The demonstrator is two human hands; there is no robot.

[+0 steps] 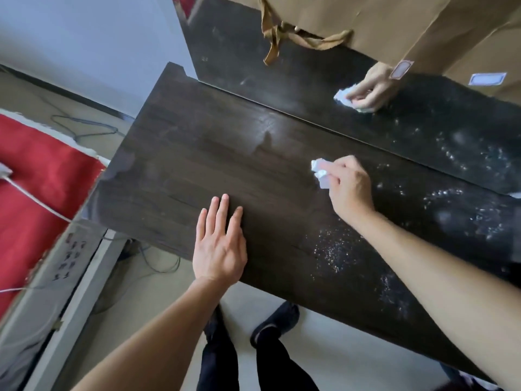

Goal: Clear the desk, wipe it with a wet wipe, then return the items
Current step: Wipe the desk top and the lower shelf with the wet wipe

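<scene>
The dark wooden desk fills the middle of the view, its top bare of items. My right hand grips a crumpled white wet wipe and presses it on the desk top right of centre. My left hand lies flat on the desk near its front edge, fingers straight, holding nothing. White specks and smears cover the right part of the desk. A mirror at the back of the desk reflects the hand and wipe.
A red blanket with a white cable lies on a bed at the left. Loose cables trail on the floor under and left of the desk. A brown paper bag shows in the mirror. My feet stand below the front edge.
</scene>
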